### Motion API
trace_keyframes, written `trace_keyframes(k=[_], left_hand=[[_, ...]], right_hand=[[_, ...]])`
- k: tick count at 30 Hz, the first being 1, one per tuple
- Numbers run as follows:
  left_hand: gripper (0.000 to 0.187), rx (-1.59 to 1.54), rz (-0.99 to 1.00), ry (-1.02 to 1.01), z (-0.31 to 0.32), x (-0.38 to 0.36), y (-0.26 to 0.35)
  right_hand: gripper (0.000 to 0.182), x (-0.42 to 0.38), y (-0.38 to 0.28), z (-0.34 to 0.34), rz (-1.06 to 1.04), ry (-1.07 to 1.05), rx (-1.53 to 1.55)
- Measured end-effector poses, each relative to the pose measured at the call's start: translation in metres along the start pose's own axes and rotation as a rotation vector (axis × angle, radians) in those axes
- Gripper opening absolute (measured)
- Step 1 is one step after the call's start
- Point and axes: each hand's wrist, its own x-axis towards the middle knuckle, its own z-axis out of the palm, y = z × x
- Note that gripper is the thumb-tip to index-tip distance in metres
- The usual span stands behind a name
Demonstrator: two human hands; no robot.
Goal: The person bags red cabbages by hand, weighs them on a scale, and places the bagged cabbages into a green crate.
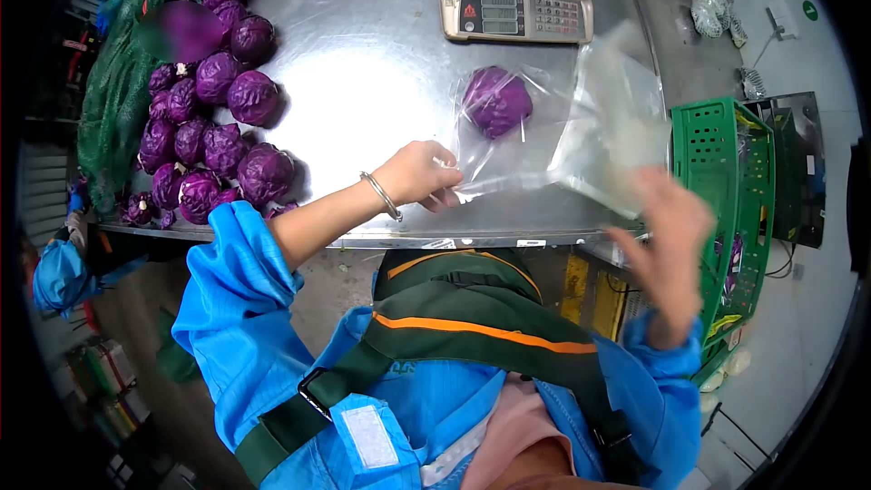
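Observation:
A purple cabbage lies inside a clear plastic bag on the steel table. My left hand is closed on the near left edge of that bag, pinching the film between thumb and fingers. My right hand is smeared by motion at the table's right edge, thumb apart from the fingers. Its fingertips overlap the near end of a pile of clear plastic bags, whose upper part is blurred.
Many loose purple cabbages cover the table's left side beside a green mesh sack. A digital scale stands at the back. Green crates are stacked off the right edge. A blue-sleeved person is at far left.

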Motion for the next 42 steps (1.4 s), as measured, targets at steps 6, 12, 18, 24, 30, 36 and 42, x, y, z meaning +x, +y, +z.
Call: trace_keyframes(k=[6, 12, 18, 24, 30, 36, 42], left_hand=[[0.026, -0.137, -0.09, -0.013, 0.003, 0.0, -0.033], [0.018, -0.121, -0.038, 0.104, 0.005, -0.006, -0.053], [0.019, -0.125, -0.053, 0.036, 0.01, -0.011, -0.074], [0.022, -0.095, -0.008, 0.041, 0.013, -0.01, -0.092], [0.02, -0.16, 0.012, 0.028, 0.01, -0.012, -0.119], [0.023, 0.008, -0.268, -0.221, -0.026, -0.027, -0.126], [0.062, 1.058, 1.02, 0.411, -0.008, 0.042, -0.189]], right_hand=[[0.011, 0.044, -0.083, 0.15, -0.139, -0.137, 0.838], [0.013, 0.025, -0.093, 0.201, -0.042, -0.328, 0.984], [0.013, 0.003, -0.078, 0.116, -0.003, -0.583, 1.005], [0.013, 0.0, -0.123, 0.192, -0.063, -0.246, 0.801], [0.011, -0.119, -0.053, 0.189, -0.335, -0.77, 0.457], [0.056, -0.458, 0.165, 0.166, 0.621, -1.635, -0.18], [0.061, -0.128, 0.005, 0.209, 0.131, -0.058, 0.154]])
